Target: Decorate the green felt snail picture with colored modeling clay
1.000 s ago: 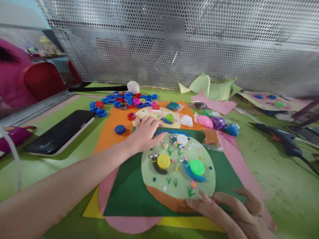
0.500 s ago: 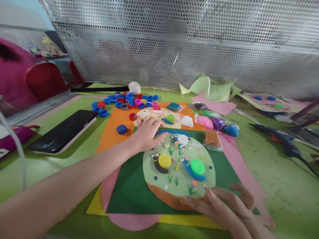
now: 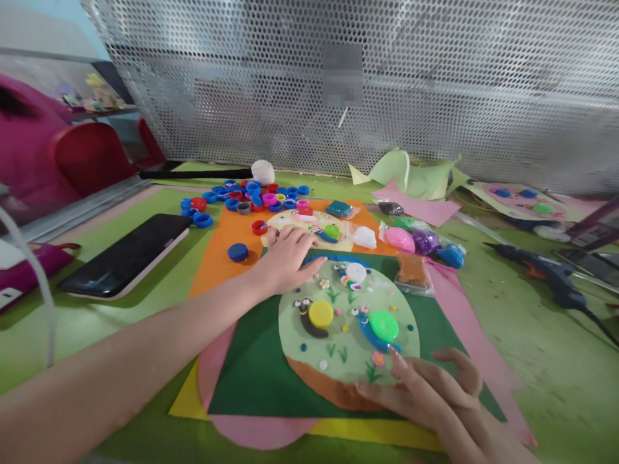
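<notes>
A round pale-green craft picture (image 3: 309, 348) with clay snails, flowers and grass lies on a dark green sheet (image 3: 246, 380). Its snails have bottle-cap shells: a yellow cap (image 3: 321, 314), a green cap (image 3: 384, 327) and a white cap (image 3: 356, 273). My left hand (image 3: 290, 261) rests flat with fingers apart at the picture's upper left edge, partly over a cream craft picture (image 3: 280, 221) behind it. My right hand (image 3: 430, 393) is open at the lower right, thumb at the brown clay border (image 3: 338, 390) and index finger near the blue snail's tail (image 3: 387, 345).
Several loose bottle caps (image 3: 256, 196) lie at the back left, near a black phone (image 3: 128, 254). Bagged clay (image 3: 412, 270) in several colours sits right of the pictures. A glue gun (image 3: 541, 274) lies far right. A perforated metal panel (image 3: 271, 84) stands behind the table.
My right hand has shifted slightly up and left, its index fingertip moving from the pink flower toward the blue snail's tail. My left hand stays in place.
</notes>
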